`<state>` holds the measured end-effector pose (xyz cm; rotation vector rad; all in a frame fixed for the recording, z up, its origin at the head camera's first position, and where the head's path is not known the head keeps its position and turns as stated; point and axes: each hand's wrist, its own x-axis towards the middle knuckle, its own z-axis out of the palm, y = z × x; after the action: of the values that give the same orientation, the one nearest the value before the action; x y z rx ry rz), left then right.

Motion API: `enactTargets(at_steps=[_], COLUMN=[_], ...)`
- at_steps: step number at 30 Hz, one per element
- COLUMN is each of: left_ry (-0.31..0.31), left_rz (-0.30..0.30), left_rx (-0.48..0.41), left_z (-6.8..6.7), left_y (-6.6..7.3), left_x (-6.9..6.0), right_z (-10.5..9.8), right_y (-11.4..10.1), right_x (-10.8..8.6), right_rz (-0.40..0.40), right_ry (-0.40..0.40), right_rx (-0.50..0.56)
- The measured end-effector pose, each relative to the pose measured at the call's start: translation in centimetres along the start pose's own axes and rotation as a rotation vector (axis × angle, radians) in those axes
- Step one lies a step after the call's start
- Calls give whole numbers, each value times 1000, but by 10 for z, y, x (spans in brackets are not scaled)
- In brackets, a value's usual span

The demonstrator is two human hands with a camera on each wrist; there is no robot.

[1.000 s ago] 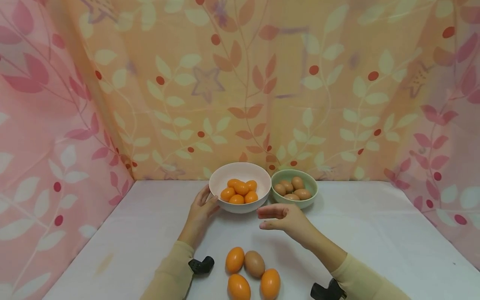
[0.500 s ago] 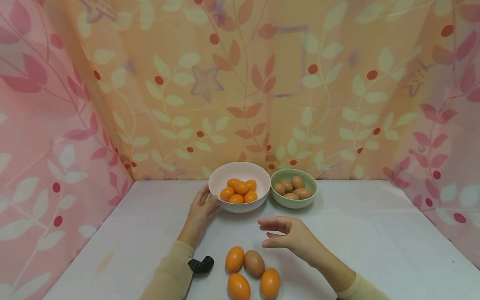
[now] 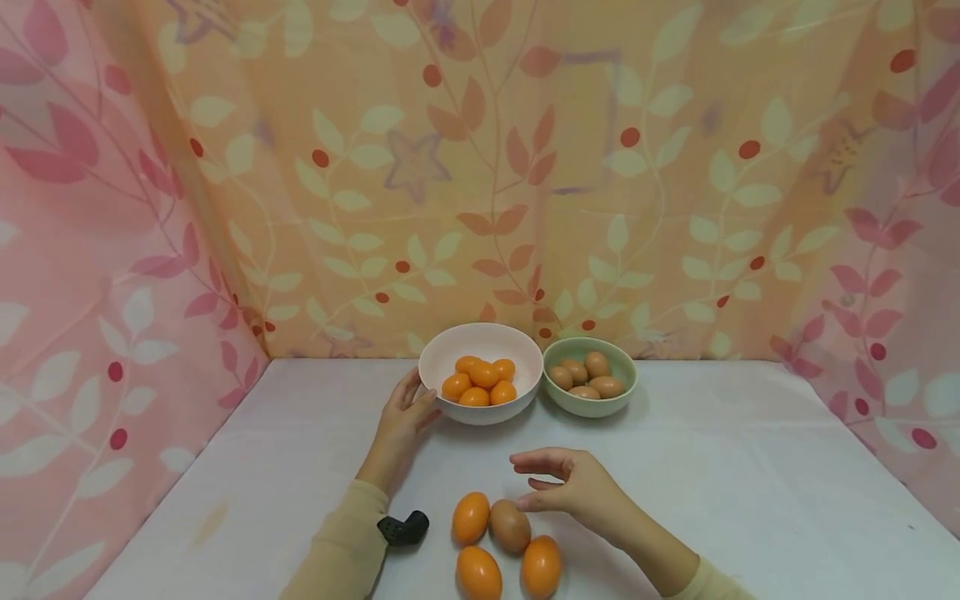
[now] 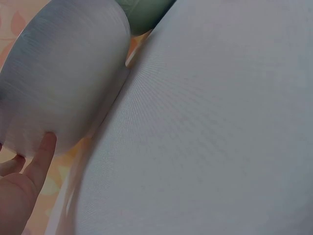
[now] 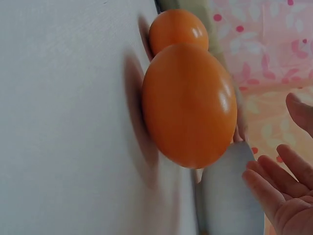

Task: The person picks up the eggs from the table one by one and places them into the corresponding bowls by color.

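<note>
On the outer left side of the white bowl [image 3: 480, 335], my left hand [image 3: 399, 425] rests with its thumb and fingers against the wall. Several orange eggs [image 3: 483, 374] lie inside that bowl. My right hand [image 3: 577, 492], fingers parted and holding nothing, hovers beside a brown egg [image 3: 510, 526] on the table; its thumb tip overlaps the egg's upper edge, and I cannot tell whether they touch. Around the brown egg lie three orange eggs: one at its left [image 3: 470, 518], one in front [image 3: 478, 573] and one at front right [image 3: 542, 567]. The right wrist view shows two orange eggs, the nearer one [image 5: 190, 107] large.
A green bowl [image 3: 589, 407] with several brown eggs [image 3: 607, 387] stands right of the white bowl, close against it. White cloth covers the table [image 3: 750, 467]. A patterned curtain [image 3: 480, 167] rises behind the bowls and along both sides.
My right hand has come down from in front of the bowls toward the brown egg on the table. My left hand stays at the white bowl, and the eggs have not moved.
</note>
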<state>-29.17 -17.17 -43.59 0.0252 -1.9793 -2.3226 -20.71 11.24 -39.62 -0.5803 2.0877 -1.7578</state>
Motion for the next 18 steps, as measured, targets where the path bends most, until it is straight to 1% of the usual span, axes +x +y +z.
enactTargets(at_steps=[3,5,11,14,18], left_ry=[1,-10,-24,-29,-26], left_rz=[-12,-7,5,-5,-15], left_rx=[0,3,-2,-28,-34], left_z=[0,-1,-2,-2,-2], left_y=[-2,-3,1,1,-1], left_x=[-2,-1,-1,0,1], right_z=[1,1,1,1,3], right_y=[3,4,7,10,12], right_x=[-1,-2,3,4,3], right_rz=[8,15,30,36,49], right_ry=[-5,-8,-31,-42,-59], right_rx=[-16,-34,-93,-114,-119])
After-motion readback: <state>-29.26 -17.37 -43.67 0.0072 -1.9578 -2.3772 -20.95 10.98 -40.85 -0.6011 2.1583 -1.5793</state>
